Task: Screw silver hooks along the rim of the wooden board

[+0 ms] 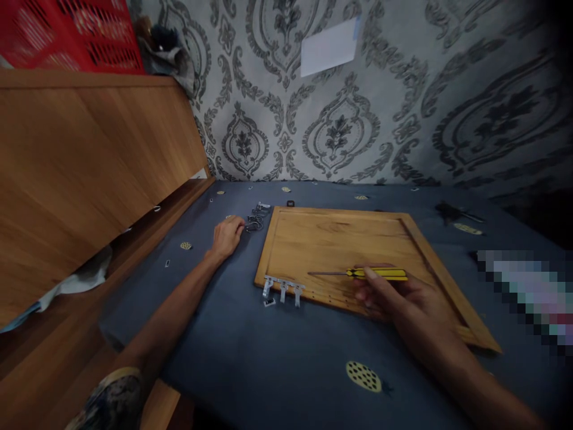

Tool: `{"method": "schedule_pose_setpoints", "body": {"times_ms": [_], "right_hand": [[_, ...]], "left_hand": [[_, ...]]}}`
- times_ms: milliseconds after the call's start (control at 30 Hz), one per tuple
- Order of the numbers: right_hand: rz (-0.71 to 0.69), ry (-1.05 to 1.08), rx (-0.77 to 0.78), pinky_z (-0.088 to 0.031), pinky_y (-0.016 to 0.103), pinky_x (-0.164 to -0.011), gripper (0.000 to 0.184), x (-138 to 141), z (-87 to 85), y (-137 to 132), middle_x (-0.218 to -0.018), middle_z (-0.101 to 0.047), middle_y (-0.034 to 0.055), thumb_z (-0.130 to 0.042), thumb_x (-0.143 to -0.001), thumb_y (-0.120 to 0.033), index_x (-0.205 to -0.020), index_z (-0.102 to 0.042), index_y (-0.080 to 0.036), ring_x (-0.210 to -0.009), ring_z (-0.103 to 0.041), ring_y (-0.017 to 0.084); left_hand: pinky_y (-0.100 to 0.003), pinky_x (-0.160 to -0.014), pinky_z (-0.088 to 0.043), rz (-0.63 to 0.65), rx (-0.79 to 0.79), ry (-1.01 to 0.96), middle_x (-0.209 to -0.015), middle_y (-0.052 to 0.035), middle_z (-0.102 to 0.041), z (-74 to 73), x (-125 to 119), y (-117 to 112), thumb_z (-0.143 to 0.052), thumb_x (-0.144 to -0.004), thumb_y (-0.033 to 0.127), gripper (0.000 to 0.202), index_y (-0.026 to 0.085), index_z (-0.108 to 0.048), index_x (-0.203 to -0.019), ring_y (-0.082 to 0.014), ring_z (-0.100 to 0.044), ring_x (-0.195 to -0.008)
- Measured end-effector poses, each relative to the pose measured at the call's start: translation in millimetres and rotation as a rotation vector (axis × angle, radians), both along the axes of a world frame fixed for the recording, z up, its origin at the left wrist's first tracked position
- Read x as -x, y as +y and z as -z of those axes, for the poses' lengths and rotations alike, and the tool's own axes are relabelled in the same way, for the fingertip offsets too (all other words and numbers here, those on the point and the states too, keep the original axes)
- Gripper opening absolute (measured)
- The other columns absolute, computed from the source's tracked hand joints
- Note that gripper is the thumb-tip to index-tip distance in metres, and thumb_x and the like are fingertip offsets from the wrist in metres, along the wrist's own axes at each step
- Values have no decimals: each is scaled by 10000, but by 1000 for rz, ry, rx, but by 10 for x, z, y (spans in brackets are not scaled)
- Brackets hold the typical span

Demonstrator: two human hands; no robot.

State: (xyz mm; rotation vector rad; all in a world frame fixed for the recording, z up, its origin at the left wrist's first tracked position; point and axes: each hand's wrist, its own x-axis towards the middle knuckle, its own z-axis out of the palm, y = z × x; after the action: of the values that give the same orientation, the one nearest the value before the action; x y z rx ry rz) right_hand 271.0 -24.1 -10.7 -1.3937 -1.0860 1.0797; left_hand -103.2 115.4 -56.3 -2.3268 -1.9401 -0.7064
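My right hand [403, 298] grips a screwdriver [376, 273] with a yellow and black handle. Its shaft points left above a framed wooden panel [335, 242], which lies on the dark blue patterned cloth. Three silver metal brackets [283, 289] sit in a row at the panel's near left edge and jut over it. Beyond the panel's left side is a small heap of metal hardware [255, 222], with loops or hooks in it. My left hand [228, 234] rests at this heap, fingers pinched together at its edge; whatever they may hold is too small to make out.
A wooden cabinet side [98, 137] bounds the left, with a red plastic basket [71, 36] on top. Patterned wallpaper [340, 131] rises behind, with a white paper [329, 49] on it. A dark tool [456, 212] lies far right on the cloth [268, 358], near a blurred-out patch.
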Motion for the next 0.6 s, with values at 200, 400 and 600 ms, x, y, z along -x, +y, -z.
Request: {"method": "schedule_pose_setpoints", "body": {"times_ms": [200,400,600], "right_hand": [[-29,-9,-16,-588,310,-599,807,-21,20,13,-625,-746,99,-888,-374,-985,-547,-731,-213,-580,-672,191],[-44,-15,-44,-610,332,-597,810,-65,132,33,-678,-779,84,-876,-428,-996,-633,-757,-222,-603,-712,212],[-33,-33,-115,-609,329,-549,804,-52,115,27,-634,-759,98,-866,-471,-998,-637,-772,-218,-555,-699,211]], "left_hand": [[-492,-1036,-658,-30,-49,-33,-1400,-121,-722,-107,3,-77,-728,-1095,411,366,185,-707,-1382,-264,-738,-1201],[-489,-1032,-659,-48,-23,-60,-1391,-119,-725,-168,-35,-106,-730,-1095,410,361,183,-709,-1375,-262,-740,-1195],[-495,-1031,-660,-111,51,-98,-1414,-125,-714,-168,-121,-28,-734,-1091,417,393,184,-695,-1406,-269,-737,-1207]]}}
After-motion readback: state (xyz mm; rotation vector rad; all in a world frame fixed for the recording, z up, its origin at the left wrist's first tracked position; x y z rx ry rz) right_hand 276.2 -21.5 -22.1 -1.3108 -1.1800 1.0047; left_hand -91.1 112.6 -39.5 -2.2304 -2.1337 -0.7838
